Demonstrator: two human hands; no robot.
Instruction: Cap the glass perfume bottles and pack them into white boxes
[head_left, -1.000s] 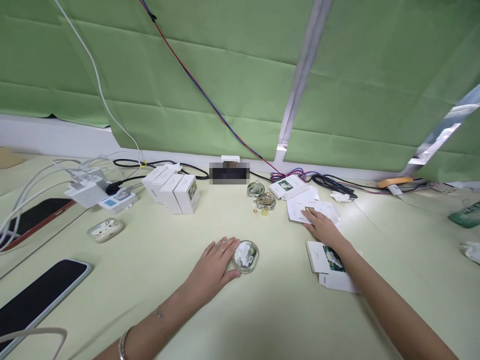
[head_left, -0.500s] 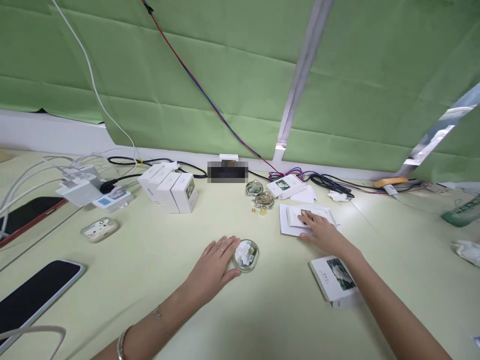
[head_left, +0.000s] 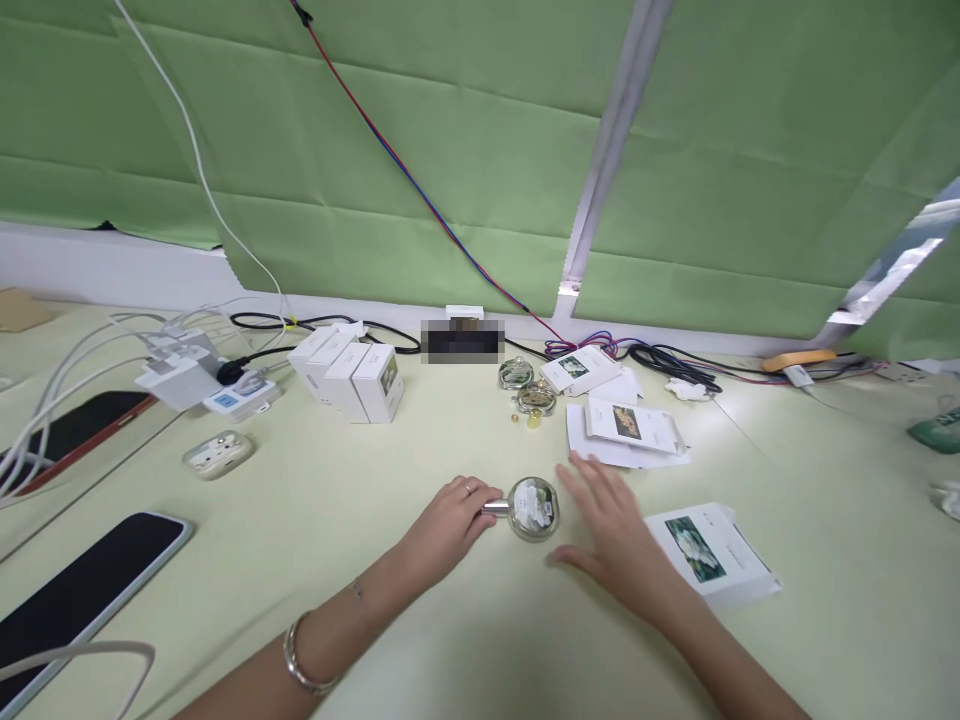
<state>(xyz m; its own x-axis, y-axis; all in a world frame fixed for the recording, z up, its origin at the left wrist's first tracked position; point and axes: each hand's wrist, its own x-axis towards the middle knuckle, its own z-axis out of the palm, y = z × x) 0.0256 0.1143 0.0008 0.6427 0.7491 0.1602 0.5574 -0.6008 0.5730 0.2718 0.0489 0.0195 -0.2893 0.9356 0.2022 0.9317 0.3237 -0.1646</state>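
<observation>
A round, flat clear glass bottle [head_left: 534,508] with a white-flower label lies in front of me, its silver cap pointing left. My left hand [head_left: 454,520] has its fingers closed round that cap. On the bottle's other side my right hand [head_left: 611,530] is open, fingers spread, a little apart from the glass. Just beyond the right hand lies a flat white box [head_left: 712,555] with a green flower picture. Farther back, another white box [head_left: 634,425] with a golden picture rests on a white sheet.
Two more round bottles [head_left: 534,400] lie toward the back beside small yellow pieces [head_left: 533,420] and a white box [head_left: 579,370]. White cartons [head_left: 366,383] stand left of them. Chargers and cables, an earbud case [head_left: 218,454] and a phone [head_left: 86,600] occupy the left. Green cloth hangs behind.
My right hand has left the golden-picture box and come back beside the bottle. My left hand has shifted from the bottle's side to its silver cap, now visible. The flower-picture box lies turned.
</observation>
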